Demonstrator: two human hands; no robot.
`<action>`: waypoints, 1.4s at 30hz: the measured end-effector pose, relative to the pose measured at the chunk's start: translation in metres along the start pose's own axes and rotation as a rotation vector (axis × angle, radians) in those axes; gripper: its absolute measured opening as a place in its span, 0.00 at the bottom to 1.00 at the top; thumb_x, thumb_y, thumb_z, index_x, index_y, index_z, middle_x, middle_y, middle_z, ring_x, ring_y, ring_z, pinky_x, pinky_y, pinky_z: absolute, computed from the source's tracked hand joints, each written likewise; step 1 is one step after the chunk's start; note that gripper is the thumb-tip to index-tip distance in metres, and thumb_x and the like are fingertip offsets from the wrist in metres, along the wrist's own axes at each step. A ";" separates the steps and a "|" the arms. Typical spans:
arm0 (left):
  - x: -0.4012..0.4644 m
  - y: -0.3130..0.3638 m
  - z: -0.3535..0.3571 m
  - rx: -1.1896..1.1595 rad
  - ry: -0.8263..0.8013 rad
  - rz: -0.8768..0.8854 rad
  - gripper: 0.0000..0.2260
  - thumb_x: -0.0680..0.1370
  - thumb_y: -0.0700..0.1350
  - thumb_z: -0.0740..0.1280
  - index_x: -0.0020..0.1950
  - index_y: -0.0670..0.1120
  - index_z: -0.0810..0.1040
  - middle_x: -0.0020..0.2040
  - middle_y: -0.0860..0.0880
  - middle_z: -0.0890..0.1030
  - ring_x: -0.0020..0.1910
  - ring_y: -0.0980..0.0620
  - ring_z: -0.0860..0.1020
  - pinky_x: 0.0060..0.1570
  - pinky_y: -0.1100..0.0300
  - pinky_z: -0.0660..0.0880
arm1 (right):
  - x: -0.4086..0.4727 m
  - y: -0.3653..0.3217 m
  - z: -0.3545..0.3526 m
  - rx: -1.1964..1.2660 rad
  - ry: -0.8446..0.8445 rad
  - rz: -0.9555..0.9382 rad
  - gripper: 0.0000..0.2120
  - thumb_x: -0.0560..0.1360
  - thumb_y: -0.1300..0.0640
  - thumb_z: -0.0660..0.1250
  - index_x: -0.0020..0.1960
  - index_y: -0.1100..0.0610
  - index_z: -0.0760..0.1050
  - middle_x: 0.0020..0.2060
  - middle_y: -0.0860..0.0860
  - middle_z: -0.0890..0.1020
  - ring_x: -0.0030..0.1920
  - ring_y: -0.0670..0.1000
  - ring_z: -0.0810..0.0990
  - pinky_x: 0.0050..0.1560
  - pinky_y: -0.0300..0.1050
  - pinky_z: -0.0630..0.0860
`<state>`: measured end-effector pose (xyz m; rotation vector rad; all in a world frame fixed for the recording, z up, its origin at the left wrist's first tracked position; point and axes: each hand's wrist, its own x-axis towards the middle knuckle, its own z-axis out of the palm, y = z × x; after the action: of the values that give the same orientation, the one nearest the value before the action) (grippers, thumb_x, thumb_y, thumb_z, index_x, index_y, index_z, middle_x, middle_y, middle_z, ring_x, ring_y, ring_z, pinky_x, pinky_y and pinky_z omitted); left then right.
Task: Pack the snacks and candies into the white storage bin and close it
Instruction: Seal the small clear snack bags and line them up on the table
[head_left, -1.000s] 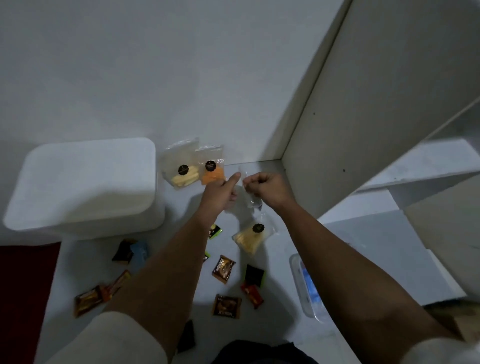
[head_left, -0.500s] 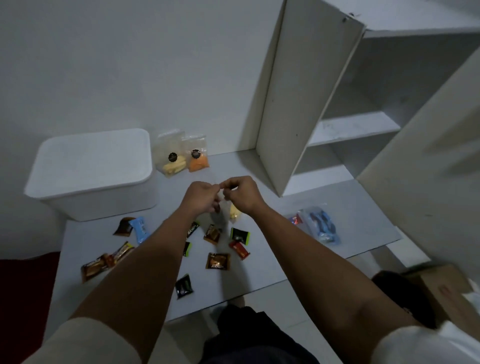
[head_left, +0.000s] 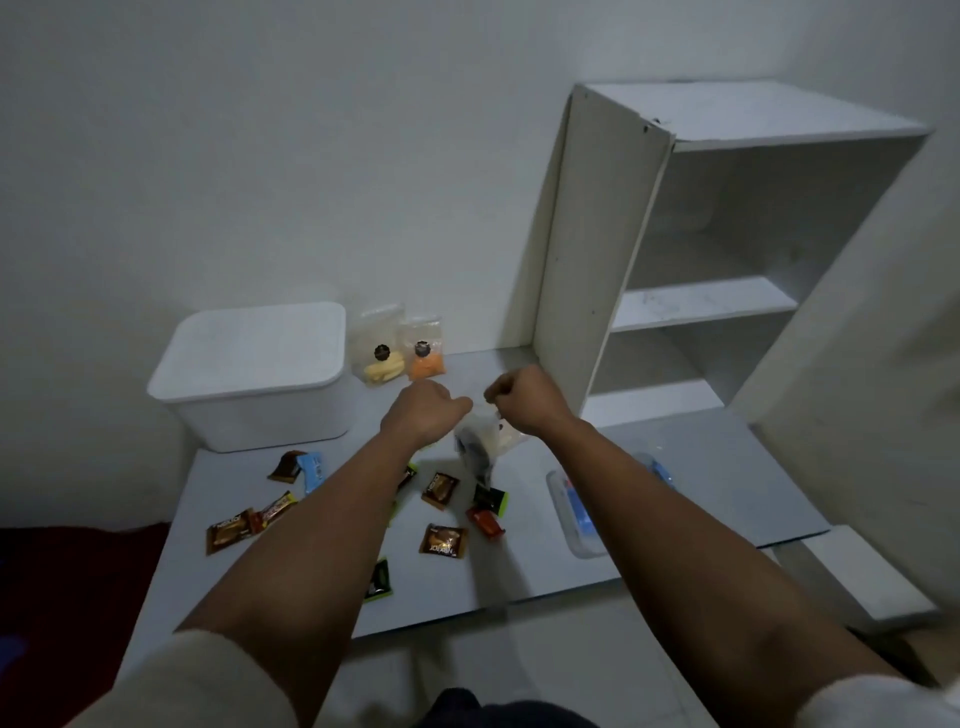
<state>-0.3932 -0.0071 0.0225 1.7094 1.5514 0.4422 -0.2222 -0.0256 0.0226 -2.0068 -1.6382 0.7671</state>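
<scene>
Pinching a clear snack bag (head_left: 488, 441) between left hand (head_left: 423, 415) and right hand (head_left: 522, 397) above the tabletop (head_left: 524, 566), white storage bin (head_left: 254, 374) lidded at back left, loose candies (head_left: 444, 540) with brown wrappers lettered "JOYDAY", other labels too blurred to read.

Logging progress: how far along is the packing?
Nothing looks packed: the white bin sits lidded. In hand: right hand pinches a clear snack bag; left hand is curled beside it, grip unclear. Left: two snack bags by the wall and the candies scattered on the table.
</scene>
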 end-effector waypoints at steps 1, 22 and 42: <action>-0.001 0.003 0.002 -0.037 0.018 0.008 0.15 0.71 0.55 0.66 0.32 0.47 0.66 0.31 0.50 0.71 0.33 0.49 0.71 0.38 0.50 0.71 | -0.002 0.001 -0.008 0.027 -0.003 -0.037 0.14 0.76 0.66 0.63 0.51 0.56 0.86 0.45 0.51 0.86 0.42 0.51 0.85 0.42 0.40 0.80; -0.055 0.102 0.114 -0.563 0.308 0.092 0.09 0.83 0.46 0.65 0.49 0.41 0.80 0.41 0.46 0.85 0.38 0.53 0.80 0.45 0.55 0.81 | -0.048 0.103 -0.133 0.704 -0.325 -0.110 0.12 0.77 0.57 0.73 0.58 0.62 0.79 0.43 0.54 0.88 0.45 0.54 0.87 0.50 0.51 0.81; -0.068 0.127 0.129 -0.620 0.231 0.061 0.09 0.83 0.43 0.63 0.48 0.40 0.80 0.40 0.43 0.81 0.35 0.55 0.79 0.44 0.59 0.80 | -0.027 0.106 -0.152 0.466 -0.507 -0.269 0.10 0.78 0.61 0.70 0.39 0.54 0.82 0.33 0.49 0.82 0.33 0.45 0.79 0.39 0.41 0.76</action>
<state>-0.2294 -0.1062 0.0481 1.2504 1.3256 1.0594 -0.0474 -0.0717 0.0722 -1.3001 -1.7301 1.4754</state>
